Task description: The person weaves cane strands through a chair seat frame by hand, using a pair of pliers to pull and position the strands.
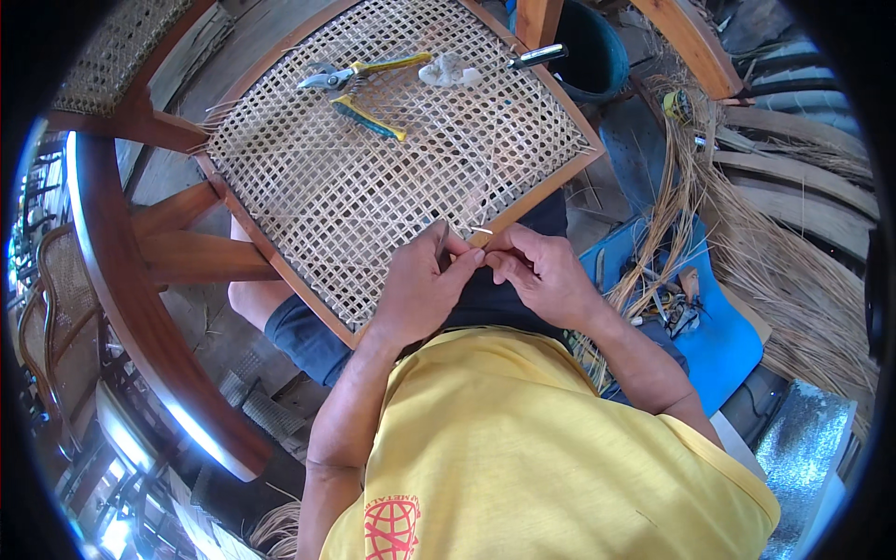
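A wooden chair seat frame with woven cane mesh lies tilted in front of me. At its near edge my left hand and my right hand meet, both closed in a pinch with fingertips together. A short pale cane strand pokes out just above the fingertips; its rest is hidden. Something thin and dark shows by my left fingers, its kind unclear. On the mesh rest pruning shears with yellow-green handles, a crumpled whitish lump and a black marker pen.
Curved wooden chair parts stand at left. On the right, a blue plastic chair carries small tools, beside long loose cane strands. A dark bucket stands behind the seat's far right edge. A yellow tape measure sits beyond.
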{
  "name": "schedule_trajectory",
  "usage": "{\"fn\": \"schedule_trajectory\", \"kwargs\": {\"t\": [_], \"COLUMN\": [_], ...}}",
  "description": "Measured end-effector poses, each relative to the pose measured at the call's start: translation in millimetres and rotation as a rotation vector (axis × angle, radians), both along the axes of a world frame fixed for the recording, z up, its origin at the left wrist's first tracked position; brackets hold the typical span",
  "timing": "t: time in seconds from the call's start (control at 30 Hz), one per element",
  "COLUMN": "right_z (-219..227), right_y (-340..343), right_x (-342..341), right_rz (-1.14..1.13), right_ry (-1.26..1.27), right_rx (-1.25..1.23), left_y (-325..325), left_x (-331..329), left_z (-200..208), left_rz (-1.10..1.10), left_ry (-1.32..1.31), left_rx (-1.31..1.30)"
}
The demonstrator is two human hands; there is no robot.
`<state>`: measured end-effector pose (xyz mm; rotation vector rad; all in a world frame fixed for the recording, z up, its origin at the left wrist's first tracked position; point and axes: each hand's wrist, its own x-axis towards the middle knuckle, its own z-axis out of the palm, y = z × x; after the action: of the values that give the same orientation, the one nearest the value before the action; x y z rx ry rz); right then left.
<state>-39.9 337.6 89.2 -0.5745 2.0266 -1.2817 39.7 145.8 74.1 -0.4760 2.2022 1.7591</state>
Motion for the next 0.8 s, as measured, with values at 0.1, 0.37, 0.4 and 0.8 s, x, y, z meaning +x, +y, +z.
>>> {"fn": "schedule_trajectory", "kwargs": {"t": [0.1,0.37,0.4,0.8], "right_z": [-13.0,-41.6,-43.1,-47.5], "right_y": [4.6,0.6,-2.2,-8.5], "right_x": [-12.5,-56.6,-57.6,-60.8], "right_rz": [0.027,0.212,0.27,0.356], "right_ry": [0.047,0.418,0.468,0.541], "right_rx": [0.0,0.188,0.24,0.332], "left_y": [-8.0,-19.3,-17.8,6.0], "left_x": [1.1,-7.6,-8.7,-24.3], "left_z": [-8.2,-21.9,-20.5,-8.8], "left_rz": [-0.034,-0.067,-0.094,-0.339], "left_ry": [-0.044,0.176,0.234,-0.096], "left_rx": [-0.129,-0.428,-0.441,-0.735]}}
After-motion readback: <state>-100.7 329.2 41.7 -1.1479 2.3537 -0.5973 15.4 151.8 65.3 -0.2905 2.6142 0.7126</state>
